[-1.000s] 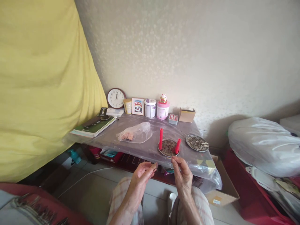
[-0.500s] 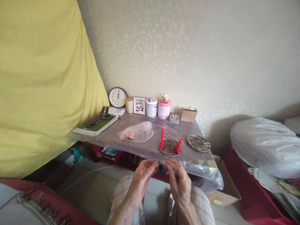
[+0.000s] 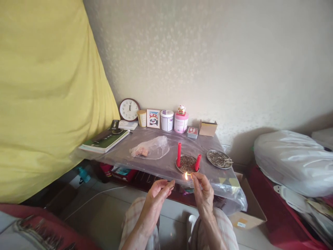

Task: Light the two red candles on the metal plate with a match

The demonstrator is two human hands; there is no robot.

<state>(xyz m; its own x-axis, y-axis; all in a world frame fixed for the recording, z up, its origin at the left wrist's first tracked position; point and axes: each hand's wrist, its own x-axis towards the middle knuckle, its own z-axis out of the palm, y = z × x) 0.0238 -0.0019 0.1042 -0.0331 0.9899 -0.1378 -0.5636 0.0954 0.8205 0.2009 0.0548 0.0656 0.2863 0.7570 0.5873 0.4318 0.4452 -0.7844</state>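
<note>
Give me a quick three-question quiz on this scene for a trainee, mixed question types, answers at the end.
1. True or false: the right hand holds a burning match.
2. What sits on top of the pink-lidded tub? a) a clock b) a cat figurine c) a framed picture
3. Which of the two red candles looks taller in this view, the one on the left or the one on the right?

Key: 1 true; 2 b; 3 left.
</note>
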